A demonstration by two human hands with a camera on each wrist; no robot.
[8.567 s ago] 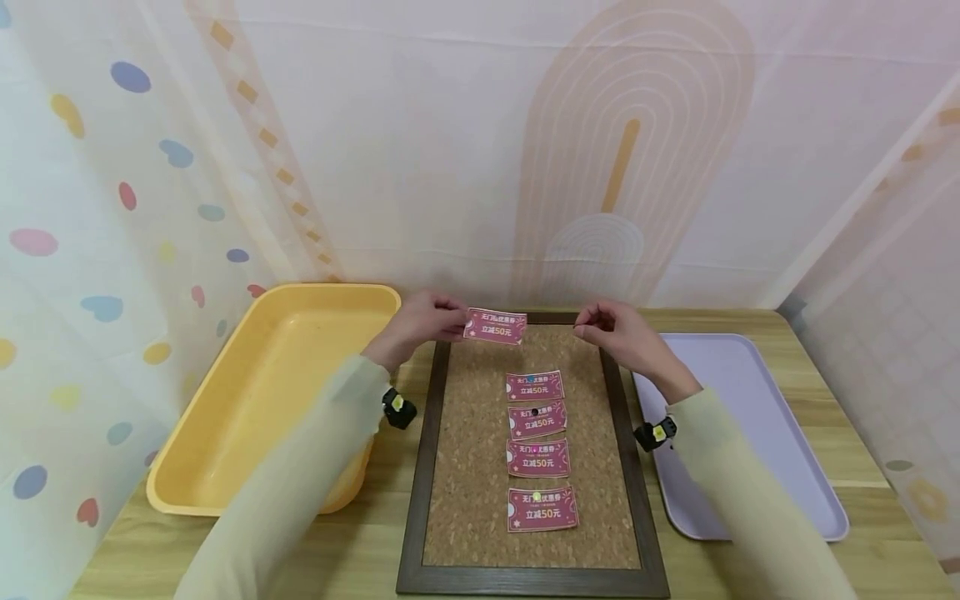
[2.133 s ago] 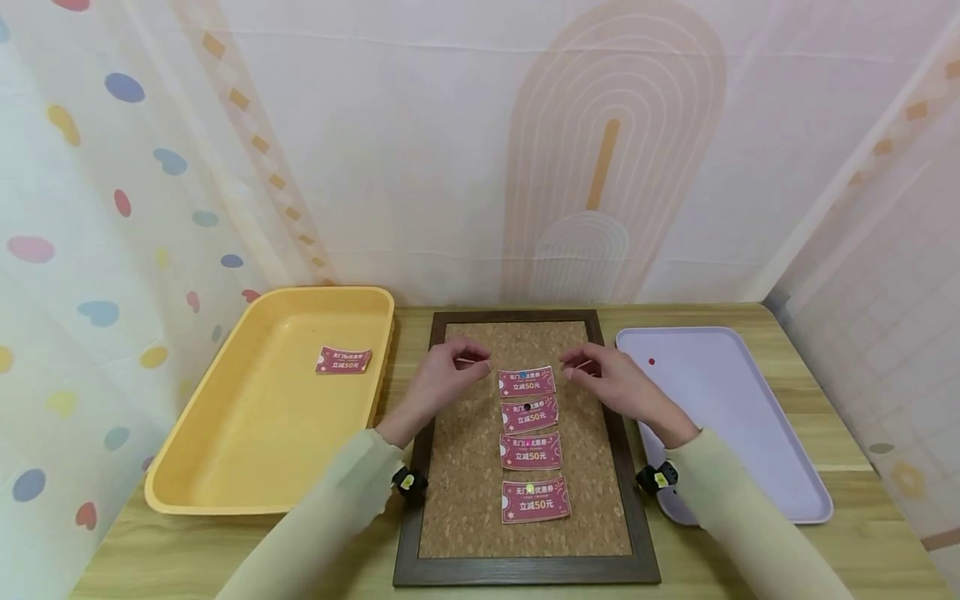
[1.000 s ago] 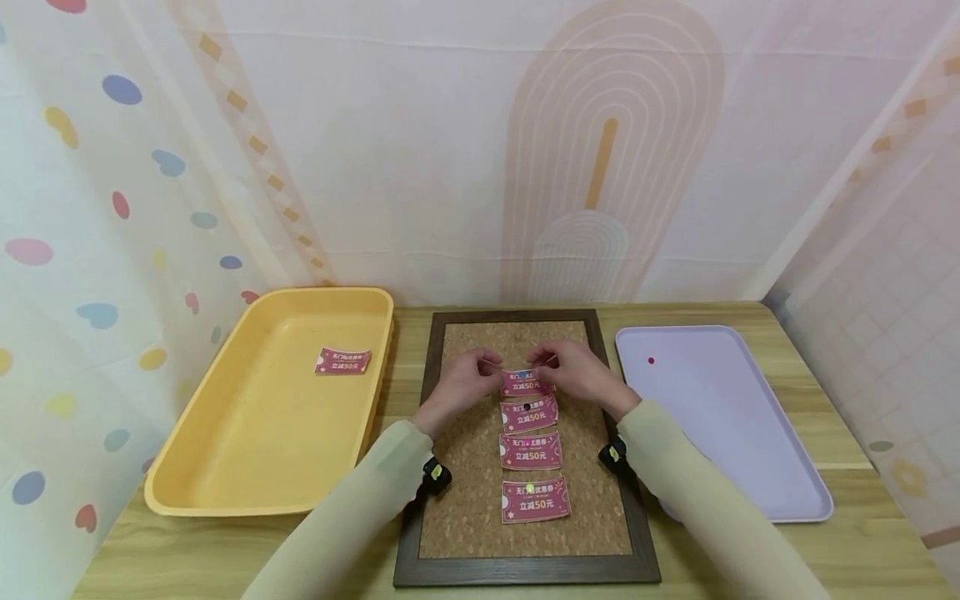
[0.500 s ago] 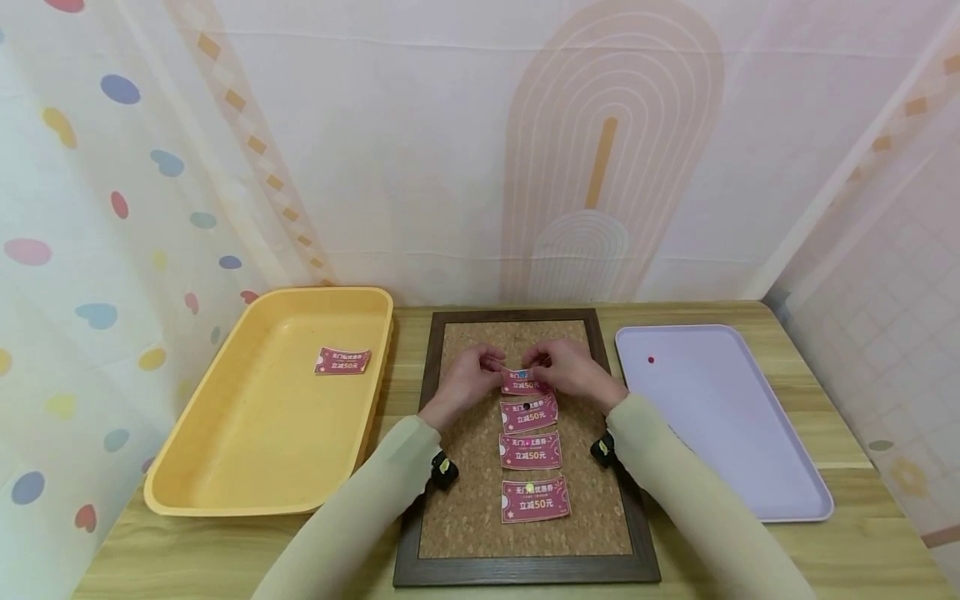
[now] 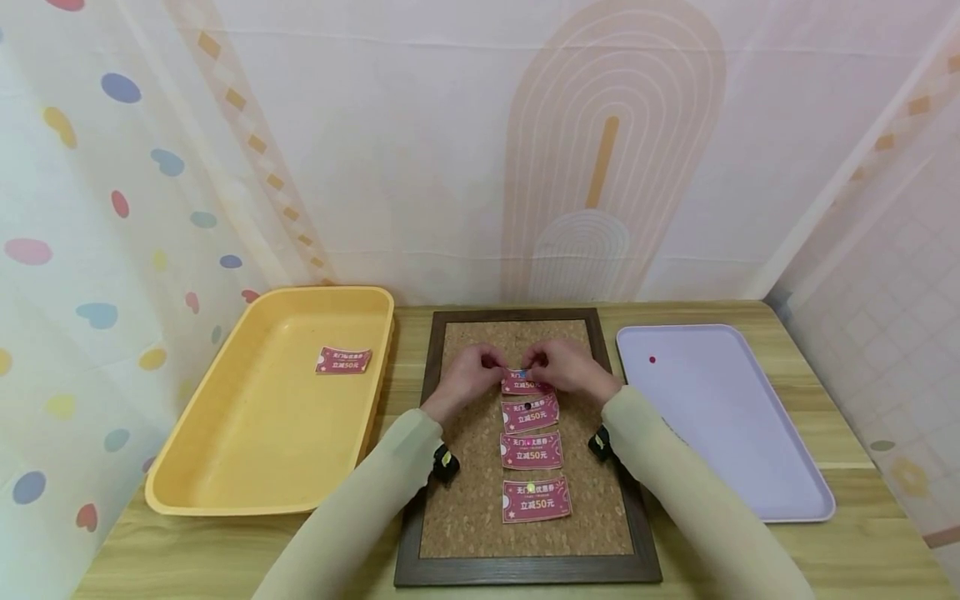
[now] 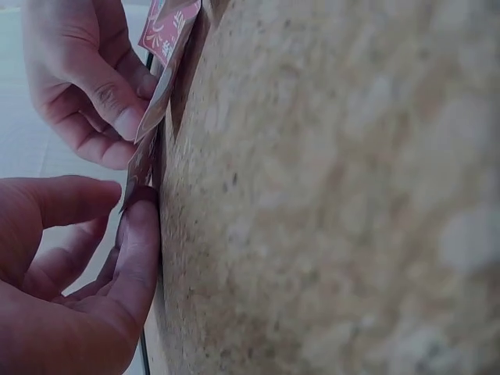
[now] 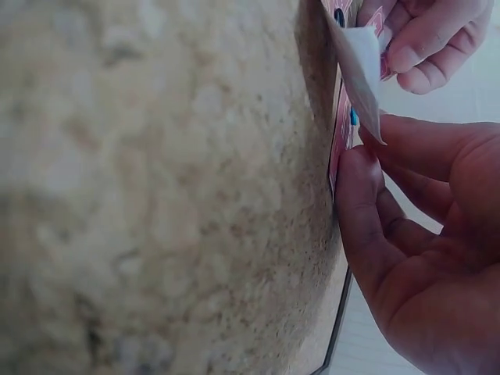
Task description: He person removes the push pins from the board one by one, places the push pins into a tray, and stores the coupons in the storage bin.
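Observation:
Several pink coupons lie in a column on the framed cork board (image 5: pixel 465 517). Both hands are at the top coupon (image 5: pixel 525 387), which has a blue pin (image 5: pixel 522 374) near its upper edge. My left hand (image 5: pixel 471 372) touches its left end; in the left wrist view the fingertips rest at the paper's edge, thumb apart from it. My right hand (image 5: pixel 564 365) has thumb and index fingertips at the blue pin, seen beside them in the right wrist view. Below are coupons with a black pin (image 5: pixel 527 406), a pink pin (image 5: pixel 528 442) and a yellow-green pin (image 5: pixel 531 487).
A yellow basin (image 5: pixel 247 433) on the left holds one coupon (image 5: pixel 343 361). To the right, a lilac tray (image 5: pixel 750 433) holds a small red pin (image 5: pixel 652 360). A patterned curtain (image 5: pixel 420 150) hangs behind the wooden table (image 5: pixel 877 533).
The coupon held earlier by my left hand lies in the yellow basin, and a red pin lies on the lilac tray. Both hands have moved in to the top coupon.

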